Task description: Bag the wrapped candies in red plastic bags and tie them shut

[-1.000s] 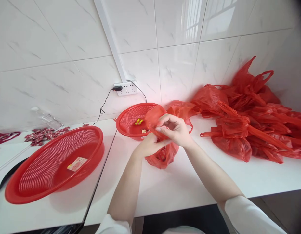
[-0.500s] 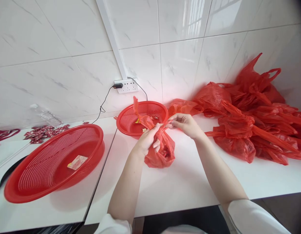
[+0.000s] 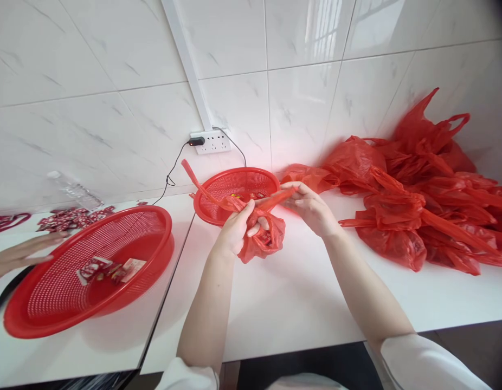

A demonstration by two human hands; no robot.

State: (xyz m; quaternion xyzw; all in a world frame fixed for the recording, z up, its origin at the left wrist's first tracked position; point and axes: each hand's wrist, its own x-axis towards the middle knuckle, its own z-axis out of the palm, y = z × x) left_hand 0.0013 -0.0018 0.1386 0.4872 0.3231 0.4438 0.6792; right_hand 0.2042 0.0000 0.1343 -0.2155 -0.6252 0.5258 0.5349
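My left hand [image 3: 239, 227] is closed round the gathered neck of a red plastic bag [image 3: 262, 241], which has small items inside. One strip of the bag sticks out to the upper left, over the small red basket [image 3: 210, 208]. My right hand [image 3: 310, 208] has another strip of the bag between its thumb and fingers, pulled out to the right. The bag is just above the white table [image 3: 287, 303], in front of the small basket, which contains a few small packets.
A large red basket [image 3: 161, 238] at left contains packets and a card; another person's hand [image 3: 27, 252] is at its left rim. Red bags [image 3: 397, 211] pile up at right. Small red packets [image 3: 72, 218], a clear bottle [image 3: 78, 190] and a power strip [image 3: 212, 142] lie farther back.
The bag has risen slightly and its left strip now extends farther left. My right hand has turned with its strip. Another person's hand has appeared at left, and more packets are in the large basket.
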